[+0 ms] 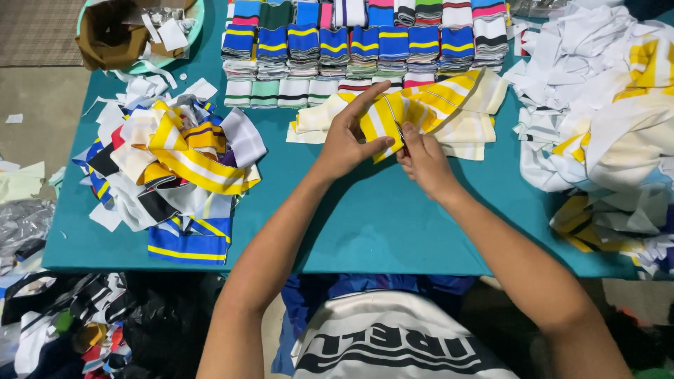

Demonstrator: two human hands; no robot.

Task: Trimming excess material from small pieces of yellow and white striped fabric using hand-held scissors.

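Yellow and white striped cloth [421, 105] lies in a small stack on the teal table [365, 224], near the middle and just below the rows of folded striped bands [351, 45]. Both hands are on the near edge of this stack. The left hand [349, 140] pinches a corner of the top piece, with the thumb under it and one finger stretched out long and flat on top. The right hand [425, 161] is curled shut around small scissors [401, 137], and the blades touch the cloth right beside the left thumb. The cloth looks soft, thin and light, so it will bend and flop and may slide off the pieces under it. I think the best place to hold it is at the edge, close to the blades, pulled a bit tight so it stays flat. On the left of the table sits a messy heap of striped scraps [172, 168] in yellow, blue, black and white. On the right is a big pile of white and yellow cloth [604, 105]. A green tub [200, 21] with a brown paper bag stands at the far left corner.
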